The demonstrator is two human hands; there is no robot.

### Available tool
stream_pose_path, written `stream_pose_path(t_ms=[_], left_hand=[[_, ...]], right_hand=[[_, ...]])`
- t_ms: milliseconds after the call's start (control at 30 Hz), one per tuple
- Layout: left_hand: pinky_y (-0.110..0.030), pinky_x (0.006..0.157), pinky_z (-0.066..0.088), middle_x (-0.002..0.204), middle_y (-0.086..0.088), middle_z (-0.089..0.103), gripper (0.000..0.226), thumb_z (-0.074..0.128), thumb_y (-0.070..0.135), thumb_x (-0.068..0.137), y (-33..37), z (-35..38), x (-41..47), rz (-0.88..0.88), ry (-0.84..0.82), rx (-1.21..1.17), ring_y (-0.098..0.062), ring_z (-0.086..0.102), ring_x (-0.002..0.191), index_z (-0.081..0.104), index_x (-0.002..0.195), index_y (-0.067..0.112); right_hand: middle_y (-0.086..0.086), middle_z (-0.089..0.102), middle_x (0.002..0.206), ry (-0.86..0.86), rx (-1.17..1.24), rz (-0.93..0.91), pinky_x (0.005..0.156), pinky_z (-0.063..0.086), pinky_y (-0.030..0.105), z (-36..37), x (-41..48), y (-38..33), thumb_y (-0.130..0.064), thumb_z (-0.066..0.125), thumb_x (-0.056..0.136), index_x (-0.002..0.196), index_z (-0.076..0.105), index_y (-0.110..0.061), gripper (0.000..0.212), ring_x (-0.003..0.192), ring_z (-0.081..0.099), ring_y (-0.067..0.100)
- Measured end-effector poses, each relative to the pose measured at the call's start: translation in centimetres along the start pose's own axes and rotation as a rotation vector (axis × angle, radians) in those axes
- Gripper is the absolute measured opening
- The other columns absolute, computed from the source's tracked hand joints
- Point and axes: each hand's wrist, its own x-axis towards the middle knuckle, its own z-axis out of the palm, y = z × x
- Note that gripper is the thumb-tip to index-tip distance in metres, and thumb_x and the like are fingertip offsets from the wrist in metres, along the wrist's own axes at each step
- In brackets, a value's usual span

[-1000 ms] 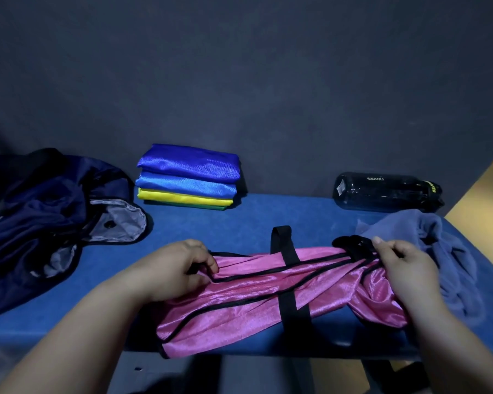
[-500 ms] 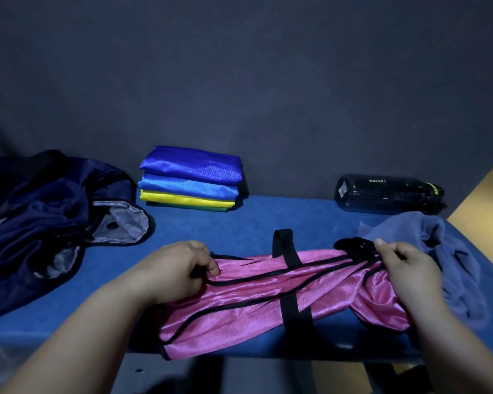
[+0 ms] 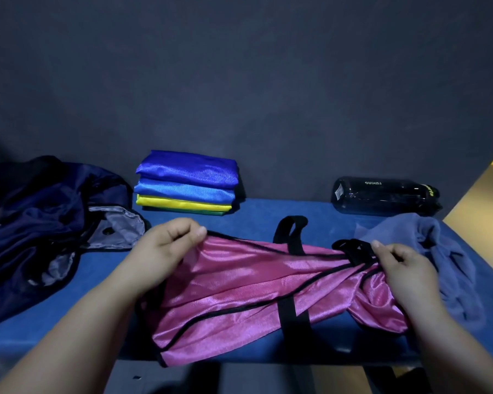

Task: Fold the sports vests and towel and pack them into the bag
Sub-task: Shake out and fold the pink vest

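Pink vest [image 3: 248,291]: shiny, black-trimmed, long axis left to right along the blue table [image 3: 268,211] near edge. Left hand [image 3: 165,245] pinches its left end, right hand [image 3: 402,268] its black-strapped right end. Beyond: folded vests stack [image 3: 187,183], navy bag [image 3: 40,228], grey-blue towel [image 3: 427,251], dark bottle [image 3: 382,196].

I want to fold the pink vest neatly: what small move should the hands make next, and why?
Probably carry the left hand across to the right hand, folding the pink vest in half: each hand pinches one end, and it lies stretched, longer than the folded stack.
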Motion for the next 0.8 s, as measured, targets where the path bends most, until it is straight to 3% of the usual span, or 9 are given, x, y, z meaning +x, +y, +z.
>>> stream_pose_path(t_ms=[100, 233, 333, 433, 500, 600, 667, 733, 800], left_hand=[[-0.015, 0.047, 0.03, 0.058, 0.001, 0.043, 0.041, 0.062, 0.044, 0.089, -0.2, -0.6, 0.1, -0.052, 0.023, -0.118, -0.005, 0.034, 0.05, 0.052, 0.07, 0.009], [-0.012, 0.049, 0.032, 0.057, 0.007, 0.042, 0.042, 0.055, 0.038, 0.085, -0.2, -0.6, 0.2, -0.052, 0.035, -0.122, -0.002, 0.035, 0.05, 0.052, 0.077, -0.003], [-0.014, 0.044, 0.033, 0.052, 0.002, 0.046, 0.036, 0.074, 0.038, 0.078, 0.3, -0.9, 0.0, -0.099, 0.052, -0.218, -0.005, 0.038, 0.045, 0.058, 0.061, 0.011], [-0.016, 0.037, 0.028, 0.044, 0.006, 0.037, 0.033, 0.069, 0.041, 0.059, 0.5, -1.4, 0.1, -0.122, 0.061, -0.288, -0.005, 0.031, 0.038, 0.05, 0.044, 0.019], [-0.015, 0.039, 0.027, 0.044, 0.009, 0.035, 0.035, 0.071, 0.036, 0.061, 0.5, -1.4, 0.1, -0.089, 0.09, -0.265, -0.003, 0.029, 0.039, 0.045, 0.043, 0.021], [-0.016, 0.043, 0.026, 0.049, 0.008, 0.039, 0.037, 0.079, 0.016, 0.073, -0.3, -1.3, 0.4, -0.032, 0.141, -0.241, -0.007, 0.03, 0.046, 0.046, 0.055, 0.023], [-0.02, 0.046, 0.027, 0.056, 0.005, 0.051, 0.028, 0.071, 0.007, 0.084, -0.9, -1.4, 0.4, -0.055, 0.08, -0.26, -0.015, 0.031, 0.053, 0.052, 0.077, 0.026], [-0.019, 0.052, 0.035, 0.067, 0.008, 0.058, 0.028, 0.064, 0.007, 0.091, -1.2, -1.7, 0.3, 0.02, -0.022, -0.094, -0.015, 0.04, 0.057, 0.055, 0.085, 0.033], [-0.014, 0.069, 0.041, 0.078, 0.012, 0.061, 0.03, 0.052, 0.011, 0.083, -1.1, -1.7, 0.0, 0.112, -0.153, 0.168, -0.005, 0.054, 0.069, 0.063, 0.073, 0.037]], right_hand=[[-0.001, 0.052, 0.055, -0.008, 0.003, 0.001, 0.065, 0.038, 0.034, -0.1, 0.0, -0.2, -0.037, 0.063, 0.091, 0.065, 0.062, -0.017, 0.032, 0.059, 0.048, 0.018], [-0.002, 0.05, 0.054, -0.01, 0.001, -0.005, 0.062, 0.036, 0.034, -0.2, -0.1, -0.5, -0.036, 0.063, 0.091, 0.065, 0.062, -0.016, 0.033, 0.058, 0.047, 0.017], [0.0, 0.052, 0.056, -0.019, 0.007, -0.026, 0.062, 0.036, 0.034, -0.5, -0.3, -0.8, -0.036, 0.062, 0.092, 0.066, 0.062, -0.014, 0.034, 0.059, 0.049, 0.019], [0.004, 0.054, 0.059, -0.029, 0.011, -0.046, 0.061, 0.037, 0.031, -0.7, -0.5, -1.3, -0.038, 0.061, 0.092, 0.068, 0.063, -0.012, 0.035, 0.061, 0.051, 0.019], [0.006, 0.053, 0.058, -0.024, -0.01, -0.059, 0.06, 0.037, 0.029, -0.7, -0.6, -1.5, -0.038, 0.06, 0.092, 0.068, 0.062, -0.012, 0.036, 0.059, 0.05, 0.019], [0.008, 0.05, 0.056, -0.016, -0.019, -0.059, 0.058, 0.037, 0.031, -0.7, -0.7, -1.5, -0.038, 0.059, 0.093, 0.063, 0.057, -0.011, 0.04, 0.056, 0.048, 0.022], [0.006, 0.045, 0.054, -0.012, -0.015, -0.054, 0.056, 0.035, 0.032, -0.8, -0.8, -1.6, -0.037, 0.057, 0.094, 0.059, 0.051, -0.012, 0.043, 0.055, 0.045, 0.022], [0.005, 0.044, 0.052, -0.003, -0.019, -0.052, 0.056, 0.034, 0.033, -0.8, -0.7, -1.5, -0.037, 0.057, 0.095, 0.058, 0.049, -0.013, 0.045, 0.054, 0.043, 0.022], [0.007, 0.046, 0.053, 0.009, -0.027, -0.051, 0.056, 0.034, 0.033, -0.7, -0.6, -1.4, -0.038, 0.056, 0.095, 0.06, 0.051, -0.01, 0.045, 0.054, 0.045, 0.023]])
